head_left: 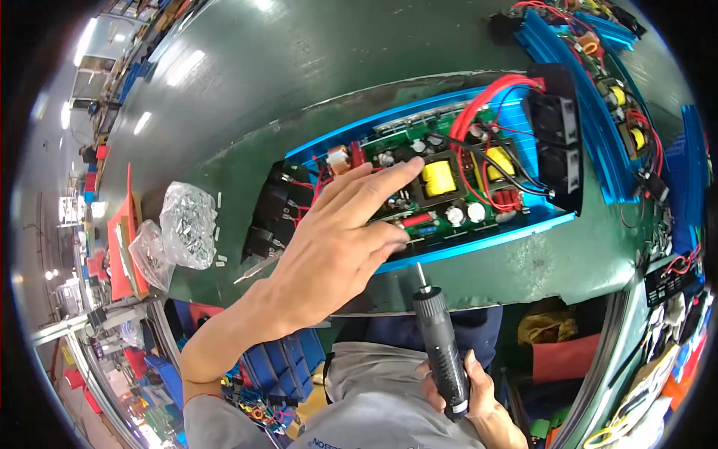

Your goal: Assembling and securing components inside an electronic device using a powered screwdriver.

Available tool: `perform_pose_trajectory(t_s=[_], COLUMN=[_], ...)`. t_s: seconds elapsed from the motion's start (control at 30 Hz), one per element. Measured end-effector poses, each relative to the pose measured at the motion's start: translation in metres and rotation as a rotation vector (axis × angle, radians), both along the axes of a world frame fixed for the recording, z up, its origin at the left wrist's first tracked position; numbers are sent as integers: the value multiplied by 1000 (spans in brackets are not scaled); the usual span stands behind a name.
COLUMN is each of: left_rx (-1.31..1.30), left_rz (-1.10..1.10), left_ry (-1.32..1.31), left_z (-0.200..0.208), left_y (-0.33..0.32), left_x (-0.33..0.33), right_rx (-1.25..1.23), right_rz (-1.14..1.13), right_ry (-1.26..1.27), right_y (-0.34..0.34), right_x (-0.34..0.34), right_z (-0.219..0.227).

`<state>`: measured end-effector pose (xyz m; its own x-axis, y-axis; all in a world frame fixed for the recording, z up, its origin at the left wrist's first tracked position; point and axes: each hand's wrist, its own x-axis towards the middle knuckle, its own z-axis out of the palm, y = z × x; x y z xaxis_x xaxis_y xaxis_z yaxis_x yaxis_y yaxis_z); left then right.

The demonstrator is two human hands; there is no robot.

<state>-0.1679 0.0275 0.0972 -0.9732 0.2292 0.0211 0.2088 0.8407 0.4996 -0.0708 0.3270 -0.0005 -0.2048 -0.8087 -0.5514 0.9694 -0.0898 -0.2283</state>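
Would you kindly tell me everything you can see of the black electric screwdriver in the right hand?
The black electric screwdriver is a slim cylinder with a ribbed collar near its front and a thin silver bit at the tip. Its body looks like textured black plastic, with a pale band near the rear end. It points up and slightly left, tilted, with the bit close to the near edge of the blue aluminium case; I cannot tell whether they touch. The right hand wraps its rear half, just below the green table edge.
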Motion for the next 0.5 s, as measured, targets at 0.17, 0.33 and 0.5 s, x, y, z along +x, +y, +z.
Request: perform_pose_trajectory(t_s=[0.17, 0.33, 0.5], left_rx=[-33, -19, -84], left_rz=[-61, -119, -146], left_ry=[-53, -124, -75], left_z=[8, 23, 7], left_y=[-2, 8, 8], left_x=[-4, 9, 15], right_rx=[57, 184, 226], right_rz=[37, 91, 117], right_ry=[60, 188, 208], right_y=[-6, 3, -2], right_x=[-7, -3, -3], right_z=[7, 13, 6])
